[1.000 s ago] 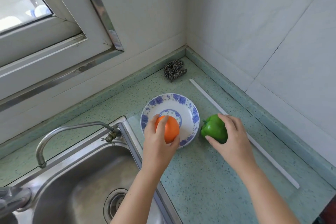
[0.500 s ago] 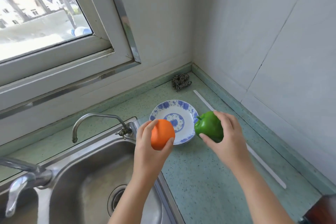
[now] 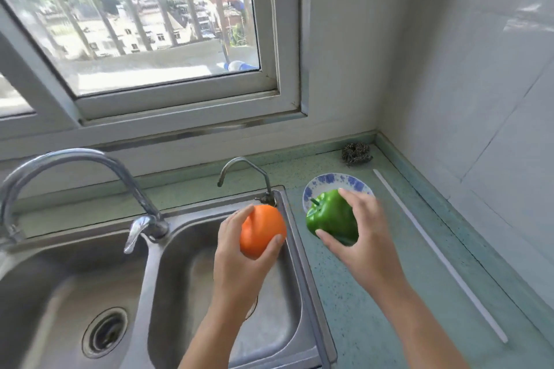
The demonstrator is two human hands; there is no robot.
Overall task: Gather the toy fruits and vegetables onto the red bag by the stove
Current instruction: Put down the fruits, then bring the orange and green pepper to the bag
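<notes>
Head view: both hands holding toy produce.
Left hand point(image 3: 239, 260) is gripping the orange point(image 3: 262, 231) over the sink point(image 3: 186, 278); right hand point(image 3: 364, 237) is gripping the green pepper point(image 3: 331, 219).

Orange toy fruit point(image 3: 262, 231); glossy green pepper point(image 3: 331, 220); white plate point(image 3: 326, 181) with blue floral rim; speckled pale-green bench point(image 3: 389, 293); steel-grey sink point(image 3: 75, 278).

Partly hidden and cut-off parts

About half of the plate point(image 3: 328, 180) is covered by the green pepper point(image 3: 331, 217) and right hand point(image 3: 364, 237); the sink point(image 3: 75, 284) is cut off at the left and bottom edges, and 2 forearms are cropped below.
</notes>
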